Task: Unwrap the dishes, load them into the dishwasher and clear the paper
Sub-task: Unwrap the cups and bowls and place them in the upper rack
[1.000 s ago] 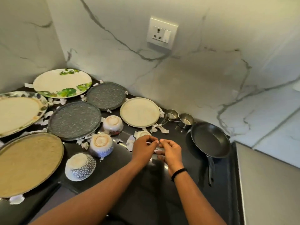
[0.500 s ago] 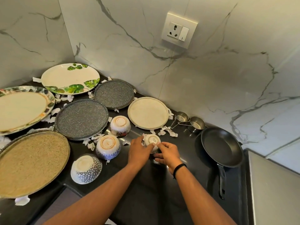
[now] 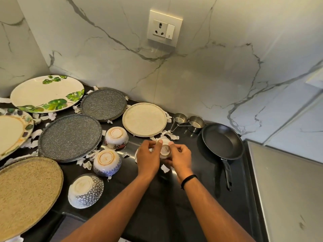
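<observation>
Hands, left hand (image 3: 147, 158) and right hand (image 3: 180, 158), clamp the small upturned cup (image 3: 165, 149) at frame centre, base up, probably to peel remaining paper.

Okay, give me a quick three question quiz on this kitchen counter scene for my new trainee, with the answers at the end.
1. True or false: both hands hold the small cup.
2. How many bowls sit upside down on the counter to the left of the hands?
3. Which lies nearest the right hand: A the frying pan, B the leaf plate, C the wall socket?

Key
1. True: the left hand and the right hand both have a grip on it, its base turned toward the camera.
2. Three.
3. A.
</observation>
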### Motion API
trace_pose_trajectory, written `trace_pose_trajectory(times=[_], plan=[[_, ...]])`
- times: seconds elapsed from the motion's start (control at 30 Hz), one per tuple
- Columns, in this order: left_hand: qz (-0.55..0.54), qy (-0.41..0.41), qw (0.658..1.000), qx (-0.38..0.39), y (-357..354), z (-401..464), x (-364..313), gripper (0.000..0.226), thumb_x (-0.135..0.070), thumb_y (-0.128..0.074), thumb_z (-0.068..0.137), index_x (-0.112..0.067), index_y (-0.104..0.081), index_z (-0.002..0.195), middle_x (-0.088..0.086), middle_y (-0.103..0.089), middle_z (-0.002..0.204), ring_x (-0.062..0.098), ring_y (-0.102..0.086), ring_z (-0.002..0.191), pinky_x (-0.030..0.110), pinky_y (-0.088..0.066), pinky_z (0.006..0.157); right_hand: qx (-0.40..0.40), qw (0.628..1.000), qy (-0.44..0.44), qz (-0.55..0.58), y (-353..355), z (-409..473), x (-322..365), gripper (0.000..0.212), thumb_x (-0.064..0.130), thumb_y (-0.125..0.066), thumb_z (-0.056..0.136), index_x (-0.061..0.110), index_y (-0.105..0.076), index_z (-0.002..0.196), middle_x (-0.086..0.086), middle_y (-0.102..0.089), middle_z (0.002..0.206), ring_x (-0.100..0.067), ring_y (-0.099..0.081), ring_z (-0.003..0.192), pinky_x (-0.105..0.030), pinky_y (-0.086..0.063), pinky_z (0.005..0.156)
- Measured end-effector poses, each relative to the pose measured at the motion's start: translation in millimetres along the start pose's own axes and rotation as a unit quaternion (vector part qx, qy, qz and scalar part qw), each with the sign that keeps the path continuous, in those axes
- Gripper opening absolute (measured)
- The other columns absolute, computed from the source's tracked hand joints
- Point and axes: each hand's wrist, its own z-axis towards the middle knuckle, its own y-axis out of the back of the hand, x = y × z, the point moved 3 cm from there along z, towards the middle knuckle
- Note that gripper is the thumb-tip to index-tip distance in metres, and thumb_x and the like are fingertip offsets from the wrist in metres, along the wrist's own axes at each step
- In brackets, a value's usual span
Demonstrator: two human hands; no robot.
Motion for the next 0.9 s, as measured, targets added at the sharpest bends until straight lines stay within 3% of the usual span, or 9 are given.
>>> trace_pose_trajectory(times=[0.1,0.27,0.47,0.57,0.77,0.9], plan=[[-0.020,-0.016,0.999,0.024,-12.5,-16.8,-14.0,0.020,-0.040,-0.063,0.096,-0.021,-0.061,0.098,-0.011,-0.063,0.093,0.009,-0.063,0.094,0.032,-0.055,0.082,-0.047,0.999,0.020,0.004,22.0,-11.5,3.0,0.019,0.036,-0.064,0.097,0.018,-0.060,0.101,-0.007,-0.072,0.097,-0.020,-0.073,0.090,-0.049,-0.062,0.080],[-0.043,-0.026,0.992,0.118,-44.6,-53.0,-21.2,0.017,-0.036,-0.069,0.093,-0.021,-0.061,0.093,-0.001,-0.071,0.088,0.012,-0.071,0.080,0.044,-0.062,0.074,-0.089,0.993,0.005,0.073,78.6,-40.0,3.3,0.017,0.024,-0.061,0.099,0.013,-0.058,0.112,-0.012,-0.069,0.107,-0.025,-0.071,0.096,-0.045,-0.063,0.079],[-0.047,-0.050,0.969,0.238,-93.5,-131.3,-25.6,0.022,-0.036,-0.077,0.086,-0.024,-0.064,0.099,-0.001,-0.072,0.097,0.014,-0.071,0.089,0.043,-0.061,0.080,-0.166,0.975,0.018,0.144,170.2,-95.3,-11.5,0.025,0.014,-0.055,0.096,0.016,-0.061,0.120,-0.013,-0.069,0.112,-0.027,-0.070,0.096,-0.039,-0.062,0.074],[-0.047,-0.058,0.949,0.306,-119.2,-186.0,-23.7,0.028,-0.033,-0.079,0.085,-0.022,-0.067,0.108,-0.003,-0.074,0.102,0.013,-0.072,0.095,0.042,-0.061,0.084,-0.205,0.966,0.029,0.155,221.3,-139.7,-25.5,0.027,0.018,-0.050,0.098,0.013,-0.063,0.122,-0.014,-0.070,0.112,-0.027,-0.071,0.094,-0.037,-0.061,0.069],[-0.016,-0.049,0.896,0.441,-157.5,-316.3,-8.4,0.034,-0.032,-0.082,0.082,-0.022,-0.067,0.111,-0.002,-0.077,0.097,0.014,-0.075,0.088,0.044,-0.062,0.084,-0.300,0.927,0.014,0.223,325.7,-244.7,-73.1,0.024,0.016,-0.053,0.099,0.012,-0.060,0.122,-0.014,-0.067,0.113,-0.031,-0.071,0.093,-0.044,-0.063,0.077],[0.012,-0.027,0.865,0.502,-178.0,-399.6,8.2,0.041,-0.035,-0.084,0.073,-0.023,-0.069,0.109,-0.002,-0.078,0.095,0.016,-0.075,0.087,0.044,-0.062,0.084,-0.347,0.898,0.008,0.271,379.7,-314.4,-111.3,0.024,0.014,-0.054,0.099,0.011,-0.057,0.122,-0.010,-0.071,0.096,-0.027,-0.070,0.079,-0.046,-0.060,0.080]])
